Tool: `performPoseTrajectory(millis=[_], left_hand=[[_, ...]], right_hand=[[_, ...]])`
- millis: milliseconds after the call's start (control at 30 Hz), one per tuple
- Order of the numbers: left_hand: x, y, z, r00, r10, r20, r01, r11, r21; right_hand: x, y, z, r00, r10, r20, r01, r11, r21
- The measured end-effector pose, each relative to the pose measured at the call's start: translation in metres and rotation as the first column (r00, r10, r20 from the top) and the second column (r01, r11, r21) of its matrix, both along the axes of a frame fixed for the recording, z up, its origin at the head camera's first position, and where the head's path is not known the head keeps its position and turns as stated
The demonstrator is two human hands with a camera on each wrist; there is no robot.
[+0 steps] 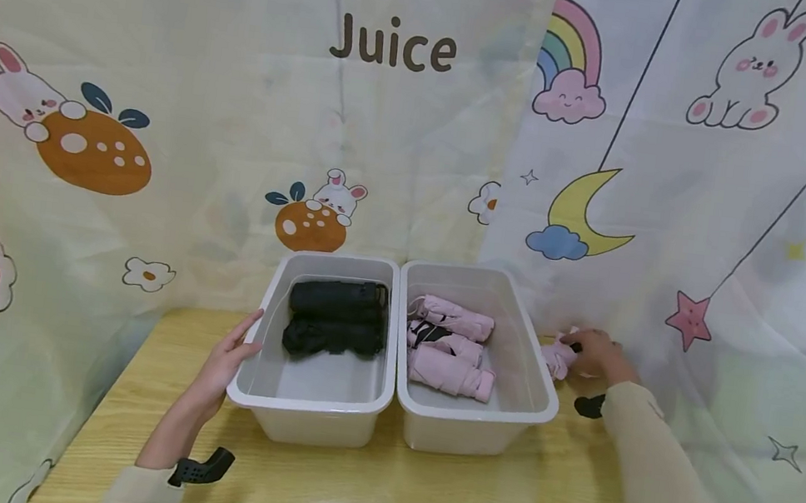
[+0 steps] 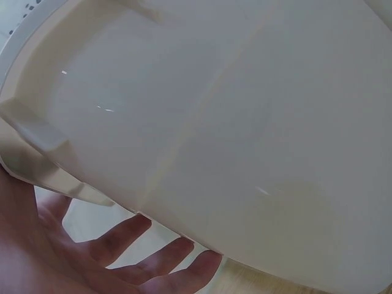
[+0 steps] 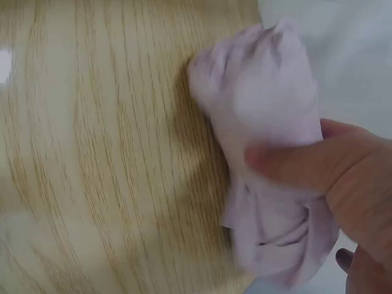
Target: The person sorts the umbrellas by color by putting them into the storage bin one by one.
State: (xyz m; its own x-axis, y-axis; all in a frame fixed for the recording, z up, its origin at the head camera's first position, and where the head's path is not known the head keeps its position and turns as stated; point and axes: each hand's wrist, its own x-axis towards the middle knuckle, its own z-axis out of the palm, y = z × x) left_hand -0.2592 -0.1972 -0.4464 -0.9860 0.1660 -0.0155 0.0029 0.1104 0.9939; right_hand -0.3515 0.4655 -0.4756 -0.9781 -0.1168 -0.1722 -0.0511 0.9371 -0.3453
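Note:
In the head view, my left hand (image 1: 221, 363) rests against the left side of a pale grey bin (image 1: 311, 408). The left wrist view shows its spread fingers (image 2: 177, 251) touching the bin's outer wall (image 2: 245, 153); the thumb is out of sight there. Two black folding umbrellas (image 1: 334, 319) lie in this bin. To the right of the second bin (image 1: 469, 416), my right hand (image 1: 596, 355) grips a pink folding umbrella (image 3: 269, 104), thumb across its loose fabric. Inside the second bin lie three pink folding umbrellas (image 1: 452, 373).
Both bins stand side by side on a wooden table (image 1: 418, 497), close to the hanging printed cloth (image 1: 417, 136) behind. That cloth also borders the table on the left and right. Bare wood shows in front of the bins.

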Motion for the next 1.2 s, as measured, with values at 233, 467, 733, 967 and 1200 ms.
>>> performPoseTrajectory(millis=[233,467,733,967,1200], left_hand=[[-0.001,0.003,-0.001,1.0,0.001,-0.008,-0.001,1.0,-0.011],[0.003,-0.001,0.003,1.0,-0.01,-0.004,0.01,1.0,0.005],[0.001,0.001,0.002,1.0,-0.007,-0.004,0.007,1.0,0.024],[0.004,0.002,0.001,1.0,-0.009,0.007,0.009,1.0,0.022],[0.003,0.004,-0.002,1.0,-0.006,-0.002,0.006,1.0,0.03]], right_hand=[[0.018,-0.003,-0.014,0.992,0.026,-0.122,-0.038,0.994,-0.101],[0.023,-0.009,-0.042,0.961,-0.058,-0.271,0.008,0.984,-0.18],[0.024,0.002,-0.031,0.957,-0.16,-0.243,0.058,0.923,-0.38],[0.029,0.013,0.041,0.951,-0.166,-0.261,0.073,0.94,-0.334],[0.031,-0.015,0.123,0.944,-0.105,-0.311,0.005,0.952,-0.308]])
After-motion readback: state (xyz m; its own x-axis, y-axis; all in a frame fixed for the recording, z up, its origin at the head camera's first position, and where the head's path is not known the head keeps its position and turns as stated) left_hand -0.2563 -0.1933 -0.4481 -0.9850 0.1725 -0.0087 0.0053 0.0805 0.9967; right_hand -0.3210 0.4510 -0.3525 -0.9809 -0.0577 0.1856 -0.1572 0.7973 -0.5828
